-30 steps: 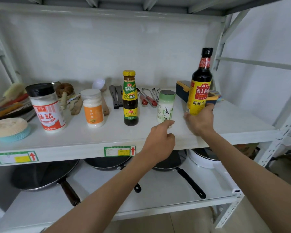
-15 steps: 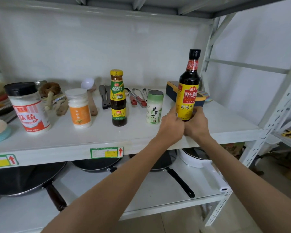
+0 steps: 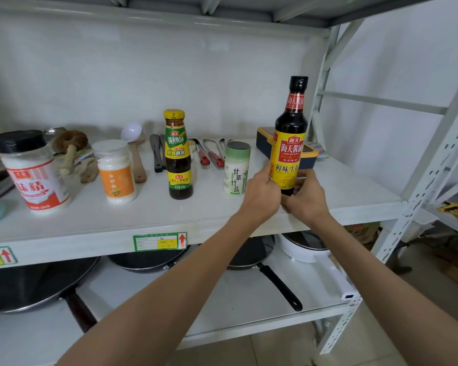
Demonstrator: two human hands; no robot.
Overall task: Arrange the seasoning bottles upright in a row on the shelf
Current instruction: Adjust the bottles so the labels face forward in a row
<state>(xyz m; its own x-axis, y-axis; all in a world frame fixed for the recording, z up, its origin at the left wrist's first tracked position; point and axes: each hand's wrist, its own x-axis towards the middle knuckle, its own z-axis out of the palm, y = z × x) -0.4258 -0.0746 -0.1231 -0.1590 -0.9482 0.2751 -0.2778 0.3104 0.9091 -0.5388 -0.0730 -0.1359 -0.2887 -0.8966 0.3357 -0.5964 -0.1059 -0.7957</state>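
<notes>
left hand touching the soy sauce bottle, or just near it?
Touching. Head view: the left hand has its thumb pressed on the soy sauce bottle label's left edge.

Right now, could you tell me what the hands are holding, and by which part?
Both hands, left hand and right hand, hold the tall soy sauce bottle around its lower body, near the base.
</notes>
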